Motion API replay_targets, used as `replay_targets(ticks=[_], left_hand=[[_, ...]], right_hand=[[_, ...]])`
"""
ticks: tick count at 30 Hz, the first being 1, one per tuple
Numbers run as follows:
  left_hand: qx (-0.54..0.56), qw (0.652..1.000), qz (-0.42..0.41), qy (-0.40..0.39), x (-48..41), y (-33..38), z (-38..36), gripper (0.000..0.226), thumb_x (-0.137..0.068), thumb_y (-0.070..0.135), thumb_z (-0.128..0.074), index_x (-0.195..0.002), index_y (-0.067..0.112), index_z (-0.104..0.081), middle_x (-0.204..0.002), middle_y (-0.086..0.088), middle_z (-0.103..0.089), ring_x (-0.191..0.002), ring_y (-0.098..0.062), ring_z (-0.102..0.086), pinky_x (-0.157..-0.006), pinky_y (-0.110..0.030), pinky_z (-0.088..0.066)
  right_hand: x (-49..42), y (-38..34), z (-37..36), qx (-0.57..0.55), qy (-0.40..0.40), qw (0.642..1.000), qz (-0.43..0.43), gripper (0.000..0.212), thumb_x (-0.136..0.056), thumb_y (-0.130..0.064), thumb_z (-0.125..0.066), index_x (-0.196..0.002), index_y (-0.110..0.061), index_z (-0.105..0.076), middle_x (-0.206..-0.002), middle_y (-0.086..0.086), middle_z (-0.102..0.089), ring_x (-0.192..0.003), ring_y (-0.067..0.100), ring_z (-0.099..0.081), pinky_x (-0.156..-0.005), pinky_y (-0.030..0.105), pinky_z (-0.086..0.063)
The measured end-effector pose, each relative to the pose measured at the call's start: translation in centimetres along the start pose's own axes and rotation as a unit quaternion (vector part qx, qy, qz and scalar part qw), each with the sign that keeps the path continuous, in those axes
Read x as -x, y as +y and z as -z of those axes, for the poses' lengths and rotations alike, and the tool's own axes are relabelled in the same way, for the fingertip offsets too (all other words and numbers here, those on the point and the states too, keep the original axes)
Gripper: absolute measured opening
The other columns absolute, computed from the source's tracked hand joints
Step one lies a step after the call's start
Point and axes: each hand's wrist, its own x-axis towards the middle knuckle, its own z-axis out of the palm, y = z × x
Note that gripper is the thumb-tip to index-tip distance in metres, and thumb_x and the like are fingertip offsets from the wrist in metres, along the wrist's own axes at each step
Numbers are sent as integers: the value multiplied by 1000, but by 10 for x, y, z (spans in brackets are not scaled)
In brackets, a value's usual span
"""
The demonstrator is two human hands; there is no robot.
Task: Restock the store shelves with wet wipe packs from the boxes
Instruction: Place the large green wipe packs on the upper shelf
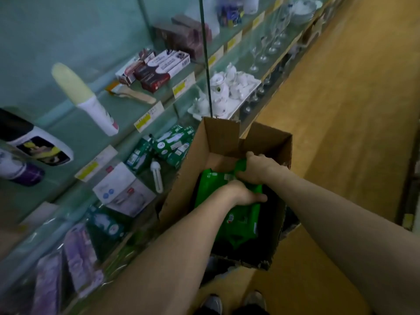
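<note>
An open cardboard box (184, 176) stands on the floor beside the shelves, its flaps up. Inside lie green wet wipe packs (211, 185), several of them stacked. Both my hands reach down into the box. My left hand (244, 194) presses on and grips the top of a green pack near the box's middle. My right hand (254, 169) clutches the far end of the same pack or the one beside it; I cannot tell which. The box's lower right part is dark and its contents there are hidden.
Glass shelves (95, 137) run along the left with yellow price tags, bulb boxes (172, 144), a white appliance box (123, 189), purple packs (77, 258), bottles, a porcelain tea set (227, 87) and wine glasses. Wooden floor (341, 110) stretches to the right. My shoes (213, 303) show below.
</note>
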Motion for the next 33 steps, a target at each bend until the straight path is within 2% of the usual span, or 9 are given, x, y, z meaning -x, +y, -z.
replay_targets(ticks=[3,5,8,15,18,22,25,28,33], left_hand=[[-40,999,1,21,-15,-3,-11,110,-80,58,-67,-154,8,-4,-153,-15,-27,-134,-32,-39,-97,-38,-46],[-31,998,10,47,-19,-6,-14,120,-75,56,-73,-153,6,2,-149,-14,-34,-128,-30,-47,-95,-37,-49],[5,998,1,66,-19,-9,-12,114,-74,48,-77,-153,8,-4,-139,-10,-47,-120,-27,-53,-93,-38,-51],[46,997,-15,63,-8,-9,8,99,-69,40,-82,-145,9,-27,-127,-9,-53,-112,-26,-57,-95,-40,-51],[55,995,-48,73,0,-2,25,86,-65,34,-84,-135,12,-40,-109,-6,-59,-100,-24,-62,-89,-39,-54],[-116,980,-86,139,13,12,53,87,-58,45,-79,-132,19,-41,-113,-3,-59,-99,-24,-60,-81,-35,-53],[-305,917,-122,226,22,9,61,89,-68,47,-78,-139,24,-32,-130,-6,-46,-119,-29,-47,-79,-38,-42],[-341,894,-138,257,23,-8,48,92,-71,46,-78,-144,26,-25,-136,-9,-37,-126,-31,-36,-87,-44,-43],[-184,957,-130,182,24,-34,47,86,-79,64,-62,-148,32,-23,-146,-10,-30,-136,-32,-28,-108,-48,-31]], right_hand=[[-8,3,-8,-11,7,1000,-10,83,-88,-56,-53,-149,-16,-14,-133,20,-45,-118,38,-50,-87,40,-42],[-9,4,-9,-23,5,1000,-21,88,-86,-61,-54,-150,-18,-13,-135,19,-43,-120,37,-48,-91,41,-42],[-9,3,-7,-53,-4,998,-29,83,-83,-63,-57,-145,-17,-25,-139,18,-37,-125,38,-43,-97,43,-40],[-10,-1,14,-47,4,999,-25,80,-79,-64,-61,-131,-6,-44,-115,9,-59,-106,28,-59,-84,35,-49],[-7,-1,29,-50,35,998,-24,83,-81,-67,-56,-132,-3,-46,-121,12,-60,-108,29,-59,-87,36,-49],[-1,4,54,-106,61,992,-41,73,-84,-67,-51,-123,-5,-55,-120,15,-58,-103,31,-60,-88,42,-54],[9,10,61,-216,46,973,-74,64,-85,-62,-56,-116,-6,-51,-110,14,-54,-92,30,-58,-80,41,-57],[13,10,53,-226,33,971,-70,53,-91,-51,-54,-118,-5,-54,-109,15,-54,-99,31,-55,-82,39,-50],[25,-1,45,-260,-40,960,-91,55,-96,-46,-48,-127,-1,-49,-111,16,-50,-102,37,-57,-62,42,-55]])
